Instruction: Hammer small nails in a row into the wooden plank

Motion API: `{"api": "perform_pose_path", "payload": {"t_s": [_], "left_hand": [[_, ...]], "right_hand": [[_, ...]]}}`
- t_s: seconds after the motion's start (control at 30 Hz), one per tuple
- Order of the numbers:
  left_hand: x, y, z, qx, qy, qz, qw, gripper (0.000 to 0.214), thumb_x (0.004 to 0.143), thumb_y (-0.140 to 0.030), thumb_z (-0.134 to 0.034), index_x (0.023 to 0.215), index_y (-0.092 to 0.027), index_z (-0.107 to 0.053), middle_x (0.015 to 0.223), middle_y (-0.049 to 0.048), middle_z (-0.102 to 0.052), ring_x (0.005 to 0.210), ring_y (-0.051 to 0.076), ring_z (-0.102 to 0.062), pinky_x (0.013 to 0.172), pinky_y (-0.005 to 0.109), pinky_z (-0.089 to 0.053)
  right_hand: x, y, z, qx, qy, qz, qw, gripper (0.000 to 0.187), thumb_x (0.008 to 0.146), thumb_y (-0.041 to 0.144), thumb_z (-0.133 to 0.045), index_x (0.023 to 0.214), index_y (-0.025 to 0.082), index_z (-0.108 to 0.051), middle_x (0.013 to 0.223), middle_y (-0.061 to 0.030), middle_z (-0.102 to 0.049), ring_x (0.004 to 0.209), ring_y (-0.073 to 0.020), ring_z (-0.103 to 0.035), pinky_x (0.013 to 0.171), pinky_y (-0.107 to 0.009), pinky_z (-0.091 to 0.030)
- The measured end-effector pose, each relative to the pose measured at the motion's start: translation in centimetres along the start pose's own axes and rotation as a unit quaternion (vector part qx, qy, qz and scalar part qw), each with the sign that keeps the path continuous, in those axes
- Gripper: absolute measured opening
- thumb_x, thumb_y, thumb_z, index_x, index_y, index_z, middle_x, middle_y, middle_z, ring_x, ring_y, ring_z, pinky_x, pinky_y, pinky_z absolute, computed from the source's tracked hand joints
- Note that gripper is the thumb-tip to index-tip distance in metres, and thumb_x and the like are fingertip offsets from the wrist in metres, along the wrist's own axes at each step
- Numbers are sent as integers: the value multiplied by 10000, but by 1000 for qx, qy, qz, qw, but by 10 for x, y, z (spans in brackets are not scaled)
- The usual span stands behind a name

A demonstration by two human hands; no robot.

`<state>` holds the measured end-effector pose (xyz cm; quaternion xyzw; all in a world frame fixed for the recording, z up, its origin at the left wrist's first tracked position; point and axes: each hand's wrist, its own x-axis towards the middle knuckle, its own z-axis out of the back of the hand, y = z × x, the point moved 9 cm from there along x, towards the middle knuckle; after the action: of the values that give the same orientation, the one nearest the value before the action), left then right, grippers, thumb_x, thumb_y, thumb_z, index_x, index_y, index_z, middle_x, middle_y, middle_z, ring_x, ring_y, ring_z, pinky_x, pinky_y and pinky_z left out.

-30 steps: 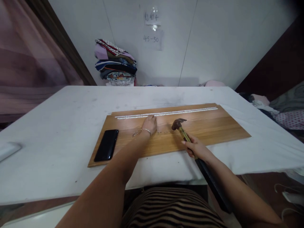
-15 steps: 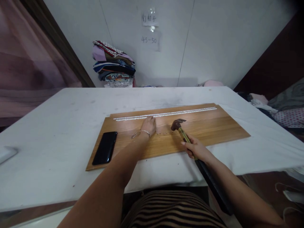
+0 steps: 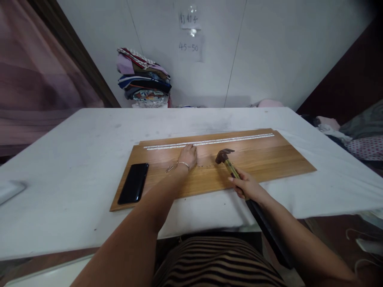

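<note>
A long wooden board (image 3: pixel 269 157) lies on the white table (image 3: pixel 74 159). My right hand (image 3: pixel 247 186) is closed round the yellow handle of a claw hammer (image 3: pixel 225 156), whose head rests on the board. My left hand (image 3: pixel 188 155), with a bracelet at the wrist, lies on the board with its fingertips at a silvery strip of nails (image 3: pixel 209 142) along the board's far edge; what its fingers pinch, if anything, is hidden. A short row of small nails (image 3: pixel 206 165) stands in the board between the two hands.
A black phone (image 3: pixel 133 188) lies on the board's left end, with loose nails (image 3: pixel 170 168) beside my left wrist. Folded fabrics (image 3: pixel 143 79) are stacked against the wall behind the table. More cloth lies at the right (image 3: pixel 359 135). A pale object (image 3: pixel 8 190) sits at the table's left edge.
The view has shifted slightly. Both hands and the hammer keep their places on the board.
</note>
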<state>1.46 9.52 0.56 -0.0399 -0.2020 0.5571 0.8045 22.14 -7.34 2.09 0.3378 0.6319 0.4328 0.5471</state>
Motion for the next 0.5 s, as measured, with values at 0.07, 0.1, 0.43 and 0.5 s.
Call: {"api": "perform_pose_path", "payload": {"t_s": [0.07, 0.1, 0.43, 0.5], "left_hand": [[0, 0, -1, -2, -4, 0, 1000, 287, 994, -145, -423, 992, -165, -709, 1212, 147, -686, 1195, 260, -601, 1119, 427, -464], [0, 0, -1, -2, -4, -1, 1000, 289, 992, -142, -420, 989, -163, -709, 1213, 153, -685, 1196, 264, -600, 1116, 432, -466], [1, -2, 1, 4, 4, -2, 1000, 293, 998, -151, -413, 1003, -148, -705, 1228, 165, -674, 1199, 268, -595, 1100, 424, -471], [1, -2, 1, -4, 2, 0, 1000, 282, 995, -149, -422, 998, -158, -704, 1220, 154, -677, 1195, 263, -599, 1107, 424, -467]], "right_hand": [[-1, 1, 0, 0, -1, 0, 1000, 925, 701, 505, -745, 1507, 204, -404, 462, 168, -337, 358, -80, -305, 343, -178, -234], [-1, 1, 0, 0, -1, -1, 1000, 920, 697, 504, -746, 1500, 204, -410, 462, 169, -335, 359, -80, -303, 343, -179, -233], [-2, 1, 2, -1, -10, -4, 1000, 887, 694, 493, -748, 1469, 200, -430, 470, 170, -342, 352, -81, -314, 346, -184, -238], [-5, 4, 2, -3, -15, -2, 1000, 897, 695, 487, -747, 1477, 193, -421, 479, 170, -346, 352, -80, -318, 349, -188, -245]]}}
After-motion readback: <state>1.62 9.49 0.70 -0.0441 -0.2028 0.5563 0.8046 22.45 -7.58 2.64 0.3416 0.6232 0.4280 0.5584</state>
